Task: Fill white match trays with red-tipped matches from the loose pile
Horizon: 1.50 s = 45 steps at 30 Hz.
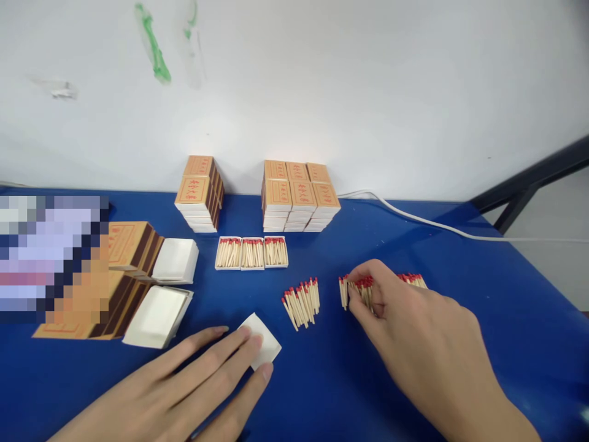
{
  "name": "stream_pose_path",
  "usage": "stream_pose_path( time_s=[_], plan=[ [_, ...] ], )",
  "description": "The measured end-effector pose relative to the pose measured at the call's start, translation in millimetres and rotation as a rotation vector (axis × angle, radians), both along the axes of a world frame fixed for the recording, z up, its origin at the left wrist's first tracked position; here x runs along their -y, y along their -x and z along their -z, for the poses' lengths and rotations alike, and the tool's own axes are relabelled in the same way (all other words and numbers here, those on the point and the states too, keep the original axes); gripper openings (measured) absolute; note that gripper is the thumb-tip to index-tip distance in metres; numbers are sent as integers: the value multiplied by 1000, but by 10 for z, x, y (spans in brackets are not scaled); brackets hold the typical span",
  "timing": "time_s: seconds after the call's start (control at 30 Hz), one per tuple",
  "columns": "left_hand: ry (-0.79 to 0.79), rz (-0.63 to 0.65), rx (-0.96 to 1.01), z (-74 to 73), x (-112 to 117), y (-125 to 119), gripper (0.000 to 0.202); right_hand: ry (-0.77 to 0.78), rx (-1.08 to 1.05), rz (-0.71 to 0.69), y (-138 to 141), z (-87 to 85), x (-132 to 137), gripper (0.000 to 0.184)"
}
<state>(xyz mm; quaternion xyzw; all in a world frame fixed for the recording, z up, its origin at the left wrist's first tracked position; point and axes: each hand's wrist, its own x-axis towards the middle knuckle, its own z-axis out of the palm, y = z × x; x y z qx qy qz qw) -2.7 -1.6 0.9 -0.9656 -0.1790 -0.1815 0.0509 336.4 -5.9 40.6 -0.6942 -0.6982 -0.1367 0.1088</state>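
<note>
My left hand (197,380) lies flat with fingers stretched out, its fingertips resting on a small white matchbox tray (267,347) that is partly covered. My right hand (409,325) is closed in a pinch at the left part of a long row of red-tipped matches (414,280); its thumb and forefinger are on a few of them. Between the two hands lies a loose, fanned bunch of matches (301,304). Behind it stand three trays filled with matches (252,253), side by side.
At the back are two stacks of matchboxes (197,190) (301,193). On the left, orange box sleeves (126,245) and white trays (156,316) lie beside a pixelated screen (46,258). A white cable (414,218) runs along the wall at the right.
</note>
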Motion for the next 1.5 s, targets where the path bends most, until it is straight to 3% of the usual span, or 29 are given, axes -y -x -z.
stream_pose_path(
  time_s=[1.03, 1.5],
  plan=[
    [0, 1, -4, -70, -13, -11, 64, 52, 15, 79, -12, 28, 12, 23],
    [14, 10, -1, -88, -13, -17, 70, 63, -3, 27, -39, 34, -1, 13]
  ],
)
